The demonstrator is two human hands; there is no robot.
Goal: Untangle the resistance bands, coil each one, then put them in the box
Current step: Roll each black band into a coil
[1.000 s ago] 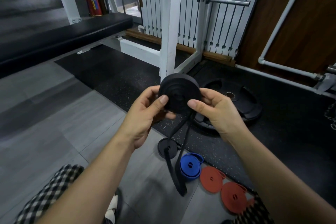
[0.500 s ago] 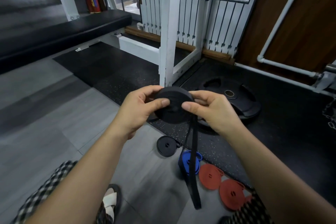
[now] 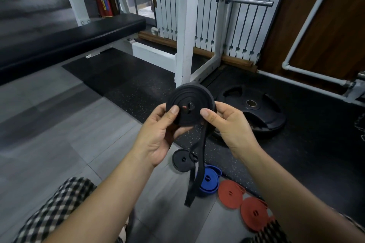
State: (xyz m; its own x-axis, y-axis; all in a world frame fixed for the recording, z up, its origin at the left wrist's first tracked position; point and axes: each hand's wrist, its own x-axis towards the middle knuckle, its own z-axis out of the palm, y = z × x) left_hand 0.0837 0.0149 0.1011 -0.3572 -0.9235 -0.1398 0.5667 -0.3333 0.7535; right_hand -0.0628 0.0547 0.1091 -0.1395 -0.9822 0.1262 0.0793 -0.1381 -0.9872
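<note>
Both hands hold a wide black resistance band rolled into a thick coil at chest height. My left hand pinches its left side with the thumb on the coil's face. My right hand pinches its right side. A loose tail of the band hangs down between my wrists to about knee level. On the floor below lie a small black coil, a blue coil and two red coils. No box is in view.
A black weight plate lies on the rubber mat to the right. A white rack post stands straight ahead, with a black bench to the left. My checked trouser legs show at the bottom corners.
The coil has turned in my hands and its face now tilts toward me. The hanging tail has become shorter and has swung slightly left.
</note>
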